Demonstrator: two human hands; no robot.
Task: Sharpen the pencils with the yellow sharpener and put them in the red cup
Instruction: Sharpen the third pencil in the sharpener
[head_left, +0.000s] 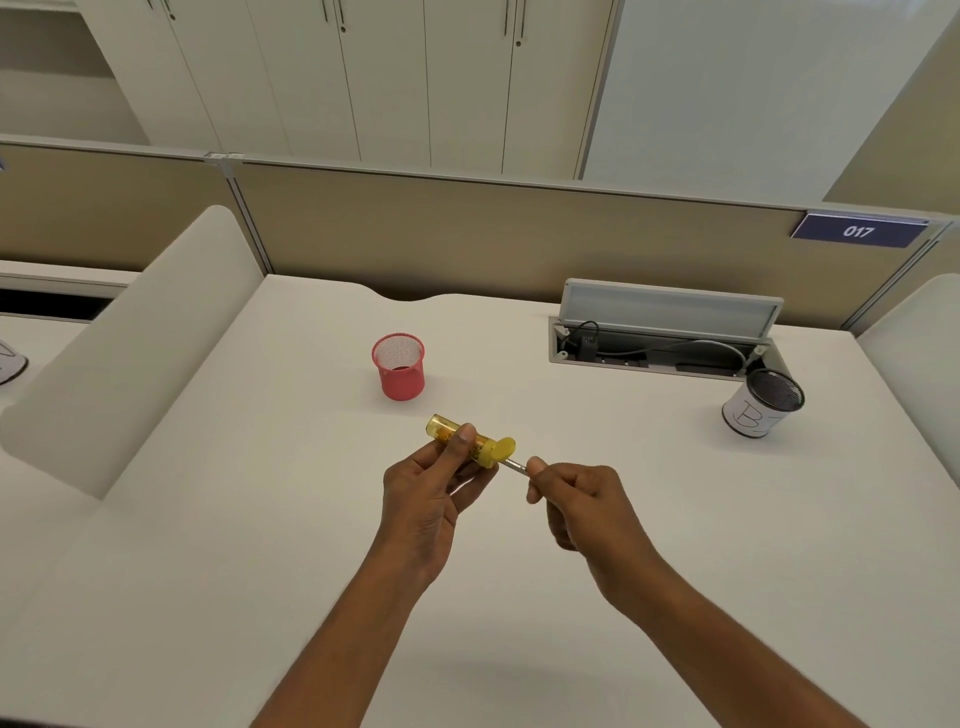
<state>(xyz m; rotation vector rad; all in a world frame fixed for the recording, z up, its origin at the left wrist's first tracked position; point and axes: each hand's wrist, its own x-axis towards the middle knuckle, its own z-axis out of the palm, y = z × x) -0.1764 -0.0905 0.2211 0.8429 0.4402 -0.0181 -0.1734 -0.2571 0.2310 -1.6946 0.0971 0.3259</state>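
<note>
My left hand (431, 488) grips a yellow tube-shaped sharpener (470, 441) above the middle of the white desk, its lid flipped open at the right end. My right hand (576, 499) pinches a pencil (516, 466), whose tip is pushed into the sharpener's right end. Only a short grey stretch of the pencil shows between the sharpener and my fingers; the rest is hidden in my hand. The red mesh cup (399, 366) stands upright on the desk behind my hands, a little to the left. I see no pencils in it.
A mesh cup wrapped in white paper (761, 405) stands at the right. Behind it an open cable hatch (660, 338) is sunk into the desk (234, 519). White side dividers flank the desk, and a tan partition runs along the back.
</note>
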